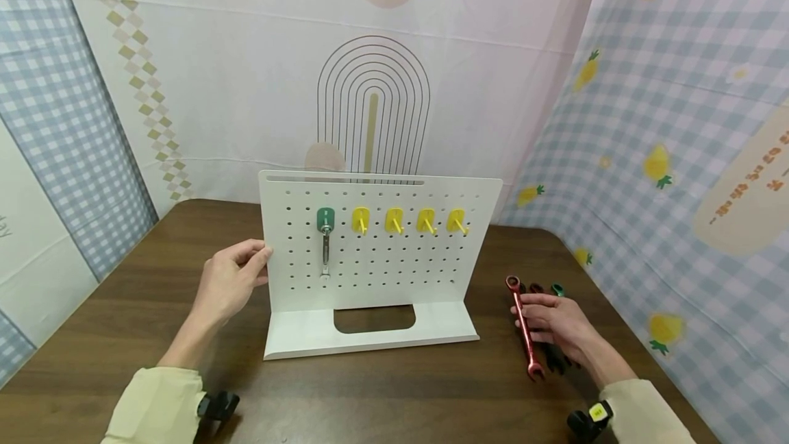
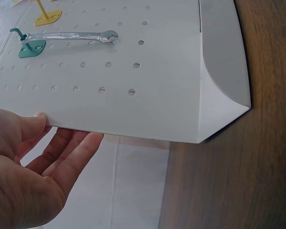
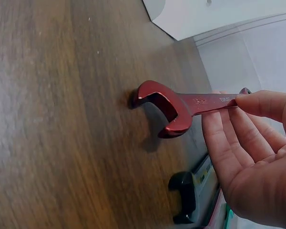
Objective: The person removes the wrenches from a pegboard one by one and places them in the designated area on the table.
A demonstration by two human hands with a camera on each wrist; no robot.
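Observation:
A white pegboard (image 1: pixel 370 259) stands upright on the table. My left hand (image 1: pixel 229 278) pinches its left edge between thumb and fingers, as the left wrist view also shows. One silver wrench (image 1: pixel 325 252) hangs from the green hook (image 1: pixel 325 218). Several yellow hooks (image 1: pixel 394 220) to the right of it carry nothing. To the right of the board, my right hand (image 1: pixel 557 324) holds a red combination wrench (image 1: pixel 524 327) by the shaft between thumb and fingers. In the right wrist view its open end (image 3: pixel 169 107) points away from the hand, over the table.
More wrenches, among them a black one (image 3: pixel 185 198) and one with a green end (image 1: pixel 557 289), lie on the wooden table (image 1: pixel 370 396) beneath and behind my right hand. Patterned cloth (image 1: pixel 647 122) hangs along the table's back and sides.

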